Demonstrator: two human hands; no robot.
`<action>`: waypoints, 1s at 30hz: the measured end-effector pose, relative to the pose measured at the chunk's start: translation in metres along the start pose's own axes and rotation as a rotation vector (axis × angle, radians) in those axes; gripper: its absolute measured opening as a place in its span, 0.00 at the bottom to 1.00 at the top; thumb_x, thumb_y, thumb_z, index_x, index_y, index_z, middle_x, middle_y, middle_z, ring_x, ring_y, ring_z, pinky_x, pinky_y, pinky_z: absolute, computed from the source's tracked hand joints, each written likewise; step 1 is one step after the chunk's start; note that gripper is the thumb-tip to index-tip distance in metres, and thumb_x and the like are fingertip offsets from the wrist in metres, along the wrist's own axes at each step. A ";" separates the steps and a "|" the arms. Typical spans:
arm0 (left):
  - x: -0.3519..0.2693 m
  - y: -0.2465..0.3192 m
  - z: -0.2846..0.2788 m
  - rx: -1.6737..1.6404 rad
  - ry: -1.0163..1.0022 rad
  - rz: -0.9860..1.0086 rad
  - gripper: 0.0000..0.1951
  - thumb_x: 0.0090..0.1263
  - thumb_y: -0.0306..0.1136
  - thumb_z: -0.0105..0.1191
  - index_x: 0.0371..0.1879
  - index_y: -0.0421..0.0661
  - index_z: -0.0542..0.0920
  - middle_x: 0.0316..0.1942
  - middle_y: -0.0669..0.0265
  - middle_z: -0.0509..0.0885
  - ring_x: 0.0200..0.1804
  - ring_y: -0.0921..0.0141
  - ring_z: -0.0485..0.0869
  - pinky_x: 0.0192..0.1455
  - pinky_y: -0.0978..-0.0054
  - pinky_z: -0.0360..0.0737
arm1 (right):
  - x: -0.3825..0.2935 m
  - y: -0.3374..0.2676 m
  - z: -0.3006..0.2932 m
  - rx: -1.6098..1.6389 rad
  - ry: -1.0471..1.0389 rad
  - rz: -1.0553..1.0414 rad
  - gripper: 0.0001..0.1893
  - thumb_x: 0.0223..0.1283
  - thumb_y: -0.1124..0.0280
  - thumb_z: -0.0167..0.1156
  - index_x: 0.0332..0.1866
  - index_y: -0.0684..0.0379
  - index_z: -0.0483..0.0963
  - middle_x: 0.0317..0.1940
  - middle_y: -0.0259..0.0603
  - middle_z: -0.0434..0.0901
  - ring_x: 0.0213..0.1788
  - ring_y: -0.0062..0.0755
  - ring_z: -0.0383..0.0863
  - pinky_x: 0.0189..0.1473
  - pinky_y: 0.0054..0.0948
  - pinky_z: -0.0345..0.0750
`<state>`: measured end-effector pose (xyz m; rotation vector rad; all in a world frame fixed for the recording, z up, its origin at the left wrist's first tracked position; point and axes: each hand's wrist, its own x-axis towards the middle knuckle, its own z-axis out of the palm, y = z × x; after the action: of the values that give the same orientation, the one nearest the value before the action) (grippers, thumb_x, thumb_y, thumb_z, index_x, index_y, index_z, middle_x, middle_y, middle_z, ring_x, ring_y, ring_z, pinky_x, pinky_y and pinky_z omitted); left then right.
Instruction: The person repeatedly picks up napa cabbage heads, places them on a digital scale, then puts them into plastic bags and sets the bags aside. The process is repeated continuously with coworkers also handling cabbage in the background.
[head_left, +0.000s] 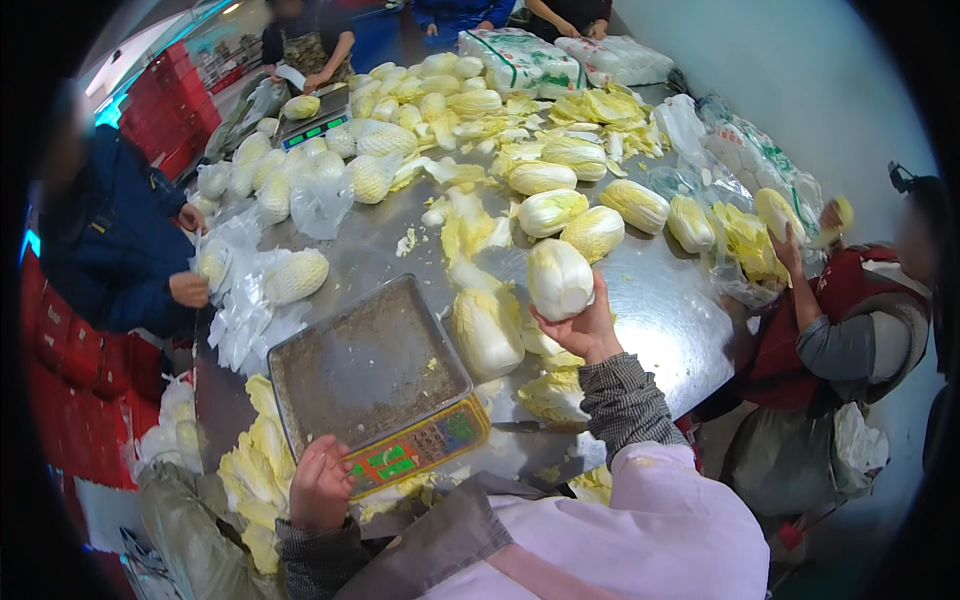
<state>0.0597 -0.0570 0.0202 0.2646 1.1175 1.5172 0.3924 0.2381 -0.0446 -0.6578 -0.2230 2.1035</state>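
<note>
My right hand (581, 330) holds a trimmed napa cabbage (559, 279) from below, its pale cut base turned towards me. Loosely curled, my left hand (322, 480) is by the near left corner of a digital scale (420, 446) and holds nothing that I can see. The metal pan (367, 356) of that scale bears only small scraps and dirt. Just right of it lies another napa cabbage (487, 334). A knife (525, 427) rests on the table below my right forearm, partly hidden by the sleeve.
Several cabbages (574, 199) and loose leaves (469, 225) lie across the metal table (375, 251). Net-wrapped cabbages (296, 277) and plastic bags are at left, near a co-worker (112, 225). Another person (847, 322) holds a cabbage at right. A second scale (311, 120) stands farther back.
</note>
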 end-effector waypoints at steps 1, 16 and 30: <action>-0.004 0.000 0.014 0.000 -0.050 0.009 0.16 0.69 0.35 0.46 0.53 0.44 0.69 0.44 0.62 0.78 0.40 0.70 0.77 0.43 0.72 0.77 | -0.005 0.010 0.017 0.177 -0.108 0.030 0.40 0.54 0.32 0.47 0.67 0.47 0.58 0.61 0.49 0.64 0.58 0.50 0.69 0.52 0.48 0.72; -0.021 -0.002 0.125 -0.352 -0.622 0.088 0.41 0.57 0.54 0.60 0.67 0.52 0.57 0.64 0.64 0.65 0.64 0.62 0.67 0.62 0.56 0.69 | -0.112 0.095 0.164 -0.916 -0.930 -0.292 0.57 0.36 0.70 0.73 0.72 0.60 0.42 0.70 0.43 0.53 0.71 0.33 0.53 0.68 0.31 0.55; 0.082 -0.030 -0.051 0.590 0.333 0.495 0.44 0.58 0.36 0.64 0.68 0.40 0.48 0.49 0.58 0.77 0.36 0.74 0.79 0.33 0.78 0.77 | 0.015 0.209 0.137 -0.899 -0.336 0.042 0.26 0.56 0.65 0.64 0.57 0.63 0.64 0.42 0.40 0.78 0.39 0.26 0.80 0.37 0.27 0.79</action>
<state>0.0184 -0.0153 -0.0625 0.7556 1.8635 1.6584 0.1639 0.1398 -0.0165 -0.7991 -1.3995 2.0865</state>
